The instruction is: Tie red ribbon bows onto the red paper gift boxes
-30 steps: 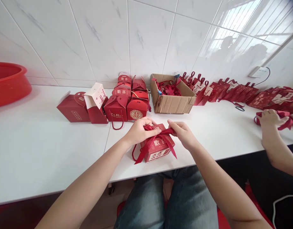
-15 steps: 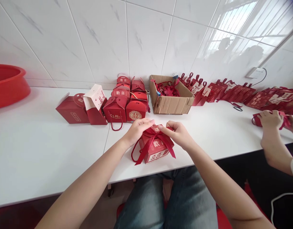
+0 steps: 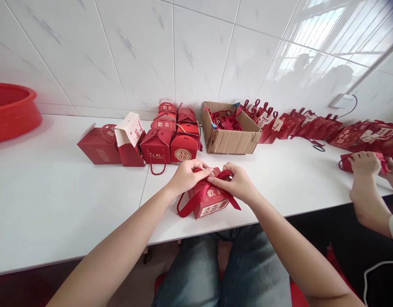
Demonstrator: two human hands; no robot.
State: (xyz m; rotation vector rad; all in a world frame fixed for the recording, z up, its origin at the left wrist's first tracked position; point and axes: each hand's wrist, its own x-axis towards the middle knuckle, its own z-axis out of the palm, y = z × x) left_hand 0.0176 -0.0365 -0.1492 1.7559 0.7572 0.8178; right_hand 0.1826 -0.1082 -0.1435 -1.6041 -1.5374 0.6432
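Observation:
A small red gift box [image 3: 212, 209] with pale characters sits on the white table in front of me. A dark red ribbon [image 3: 196, 201] is tied in a bow across its top, both tails hanging down the front. My left hand [image 3: 190, 175] pinches the ribbon at the bow's left side, its thumb over the knot area. Closed on the bow's right loop, my right hand [image 3: 237, 181] has its thumb pressed near the knot. The fingers partly cover the knot. A twisted red cord handle [image 3: 180, 202] loops out at the box's left.
Behind stand several red gift boxes [image 3: 156, 145] and a cardboard box [image 3: 233, 140] of red ribbons. A red basin [image 3: 13, 113] is at far left. Scissors [image 3: 318, 148] lie to the right, near rows of red bags [image 3: 289, 125]. At right, another person's hands [image 3: 365, 164] hold a red box.
My right thumb and fingers have closed in on the bow and its right loop. My left thumb has shifted toward the knot. The ribbon tails have spread outward and up slightly.

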